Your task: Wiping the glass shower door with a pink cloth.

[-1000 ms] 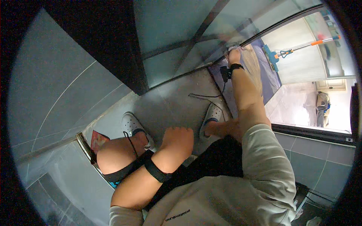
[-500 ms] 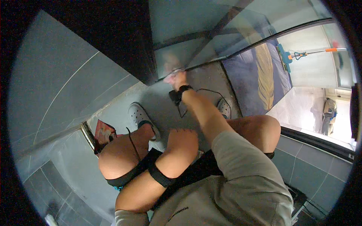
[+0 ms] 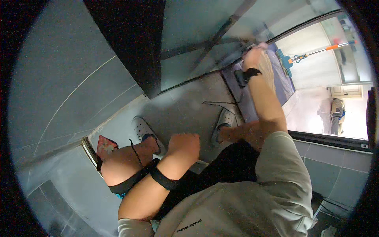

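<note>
My right hand [image 3: 252,59] reaches up and away to the lower edge of a dark-framed glass panel [image 3: 197,23]. It is closed on a pinkish-white cloth [image 3: 261,46], blurred by motion, pressed at the glass. A black strap with a small dark box [image 3: 241,78] is around this wrist. My left hand [image 3: 185,147] is a loose fist held above my lap, its fingers curled under and nothing showing out of it. Another black strap [image 3: 162,178] circles the left forearm.
My feet in light clogs [image 3: 144,130] stand on a grey floor [image 3: 185,93]. A black cord [image 3: 219,103] runs near the right foot. Beyond the glass are a purple mat [image 3: 242,96] and a flat mop [image 3: 286,62]. A red packet [image 3: 106,146] is by my left knee; tiled walls [image 3: 79,75] stand close.
My right hand and the cloth have swept right and farther away along the glass panel's lower edge. My left hand has shifted slightly and stays closed.
</note>
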`<state>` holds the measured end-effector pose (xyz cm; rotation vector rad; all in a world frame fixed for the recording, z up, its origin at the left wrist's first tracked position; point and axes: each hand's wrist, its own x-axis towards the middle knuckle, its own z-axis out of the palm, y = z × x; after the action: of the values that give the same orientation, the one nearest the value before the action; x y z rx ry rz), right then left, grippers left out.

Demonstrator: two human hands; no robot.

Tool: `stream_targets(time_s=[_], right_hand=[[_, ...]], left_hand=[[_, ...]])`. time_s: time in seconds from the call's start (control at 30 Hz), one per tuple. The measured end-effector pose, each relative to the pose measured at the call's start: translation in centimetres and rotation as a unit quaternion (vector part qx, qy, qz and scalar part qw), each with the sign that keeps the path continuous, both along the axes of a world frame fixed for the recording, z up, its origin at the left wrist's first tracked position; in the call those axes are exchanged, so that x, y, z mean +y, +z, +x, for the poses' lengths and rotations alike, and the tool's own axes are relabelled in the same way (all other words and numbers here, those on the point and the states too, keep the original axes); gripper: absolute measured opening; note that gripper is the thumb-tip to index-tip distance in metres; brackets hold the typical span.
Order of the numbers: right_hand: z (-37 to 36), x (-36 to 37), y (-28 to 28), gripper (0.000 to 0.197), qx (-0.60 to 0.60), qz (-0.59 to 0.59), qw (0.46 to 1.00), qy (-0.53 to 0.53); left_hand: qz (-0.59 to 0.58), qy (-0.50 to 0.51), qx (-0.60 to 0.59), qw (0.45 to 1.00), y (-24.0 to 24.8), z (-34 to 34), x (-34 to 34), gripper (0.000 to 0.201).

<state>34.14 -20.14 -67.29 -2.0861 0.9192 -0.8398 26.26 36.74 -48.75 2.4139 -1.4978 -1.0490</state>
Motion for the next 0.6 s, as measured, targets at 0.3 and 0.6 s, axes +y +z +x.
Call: stream_targets(time_s=[0.3,0.6], right_hand=[[3.2,30.4,22.4,0.036,-0.310,0.075,0.944,0.086],[2.4,37.6,10.7,0.020,-0.061,-0.202,0.889,0.407]], left_hand=[[-0.054,0.070,-0.019,0.996,-2.0,-1.9,-1.8,0.011],[0.053,0.008,0.042,0.998,-1.6,-1.4,-3.3,0.023]])
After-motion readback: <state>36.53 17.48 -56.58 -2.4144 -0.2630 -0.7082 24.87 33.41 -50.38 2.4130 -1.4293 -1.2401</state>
